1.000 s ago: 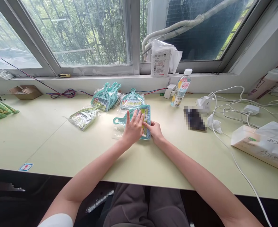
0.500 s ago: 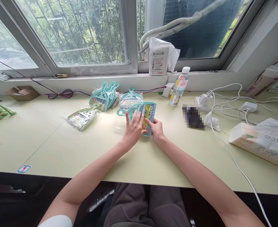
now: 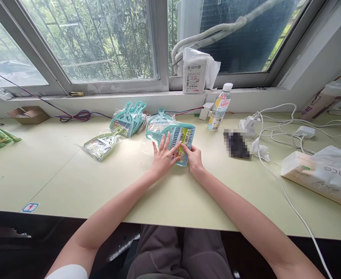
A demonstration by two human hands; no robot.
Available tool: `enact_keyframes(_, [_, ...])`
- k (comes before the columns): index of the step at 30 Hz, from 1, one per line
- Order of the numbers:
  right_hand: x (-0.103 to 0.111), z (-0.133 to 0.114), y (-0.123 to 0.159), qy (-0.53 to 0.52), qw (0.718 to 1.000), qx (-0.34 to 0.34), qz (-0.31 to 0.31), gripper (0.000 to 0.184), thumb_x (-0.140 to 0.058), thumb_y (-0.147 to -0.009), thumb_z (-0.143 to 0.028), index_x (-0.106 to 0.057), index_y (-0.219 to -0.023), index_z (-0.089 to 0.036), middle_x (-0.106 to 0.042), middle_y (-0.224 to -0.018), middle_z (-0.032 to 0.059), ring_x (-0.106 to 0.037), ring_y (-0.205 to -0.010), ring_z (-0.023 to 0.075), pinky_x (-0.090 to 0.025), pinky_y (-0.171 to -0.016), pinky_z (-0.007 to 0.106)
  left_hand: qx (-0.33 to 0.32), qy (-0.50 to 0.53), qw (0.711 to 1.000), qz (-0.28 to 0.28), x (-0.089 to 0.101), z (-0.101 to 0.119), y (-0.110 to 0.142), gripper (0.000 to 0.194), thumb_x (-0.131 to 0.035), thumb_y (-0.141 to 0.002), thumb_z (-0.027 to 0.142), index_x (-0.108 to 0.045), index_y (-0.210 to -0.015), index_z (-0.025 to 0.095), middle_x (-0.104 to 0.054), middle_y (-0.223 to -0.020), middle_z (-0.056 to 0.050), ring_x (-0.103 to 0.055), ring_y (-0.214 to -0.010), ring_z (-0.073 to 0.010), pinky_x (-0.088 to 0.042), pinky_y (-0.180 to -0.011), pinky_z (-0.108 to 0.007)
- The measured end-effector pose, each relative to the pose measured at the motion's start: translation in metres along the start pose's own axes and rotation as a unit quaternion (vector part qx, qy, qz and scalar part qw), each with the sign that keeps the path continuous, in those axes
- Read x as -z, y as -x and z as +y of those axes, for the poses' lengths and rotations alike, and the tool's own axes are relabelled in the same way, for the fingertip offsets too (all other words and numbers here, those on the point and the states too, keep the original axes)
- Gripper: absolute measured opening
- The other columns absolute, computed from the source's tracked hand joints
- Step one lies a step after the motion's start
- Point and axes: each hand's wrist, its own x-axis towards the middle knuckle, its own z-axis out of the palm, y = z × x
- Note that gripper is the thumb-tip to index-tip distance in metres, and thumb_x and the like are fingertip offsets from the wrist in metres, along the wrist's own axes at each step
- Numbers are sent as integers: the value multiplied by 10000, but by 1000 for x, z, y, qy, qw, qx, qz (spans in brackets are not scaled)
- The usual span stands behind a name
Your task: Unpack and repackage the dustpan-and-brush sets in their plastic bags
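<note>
Teal plastic makes up the dustpan [image 3: 174, 131] held between the two hands over the near middle of the table [image 3: 71, 182], its handle pointing left and its wide end right. Compared with a second ago, it has shifted right and a little farther from the person, and more of its yellow label [image 3: 184, 136] shows. The right hand [image 3: 195, 158] has travelled with it and grips the wide end, thumb on top. The left hand [image 3: 163, 157] lies across the near side, fingers now spread wider than before rather than closed around anything, covering less of the label.

Past the handle, another teal dustpan [image 3: 160, 123] rests close to the bagged pile of teal dustpans [image 3: 128, 121]; the green dustpan [image 3: 100, 146] lies left of them, nearer the person. These have stayed put on the table, as has the bottle [image 3: 220, 106] at the right.
</note>
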Motion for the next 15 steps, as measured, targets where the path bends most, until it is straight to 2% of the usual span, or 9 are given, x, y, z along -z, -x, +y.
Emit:
enact_keyframes(6, [0,0,1,0,1000,-12,-4,464,-839,-486,-442,-701,-829,-162,-735,-807,36,-687,-743,207,-565,-650,317,20,-2,1000,-13,1,-1,-1,590,-527,-875,413,-318,-1426,387,-90,-1570,-15,2,-1441,-308,16,-1098,-636])
enact_keyframes(10, [0,1,0,-10,1000,-6,4,432,-849,-491,-405,-707,-816,-157,-737,-817,39,-688,-730,197,-571,-666,314,12,26,999,16,1,5,2,559,-494,-894,405,-332,-1428,362,-95,-1570,-20,-24,-1443,-288,43,-1116,-597])
enact_keyframes(12, [-1,-1,0,-16,1000,-6,18,412,-852,-501,-385,-707,-813,-157,-738,-829,39,-688,-730,187,-575,-684,306,16,60,996,67,2,10,4,591,-484,-896,420,-286,-1448,348,-76,-1573,-31,-25,-1444,-282,71,-1117,-578])
enact_keyframes(14, [-1,-4,0,-24,999,-10,39,395,-853,-510,-373,-704,-805,-157,-738,-829,39,-689,-735,185,-582,-700,308,55,111,980,156,3,12,5,676,-499,-883,446,-196,-1475,324,-39,-1576,-53,-8,-1444,-278,87,-1116,-568])
enact_keyframes(15, [-1,-7,0,-31,998,-12,49,389,-853,-513,-369,-701,-802,-157,-739,-829,39,-690,-741,189,-586,-707,315,90,145,963,207,4,11,4,729,-514,-870,462,-148,-1482,311,-18,-1576,-64,2,-1445,-273,76,-1123,-559])
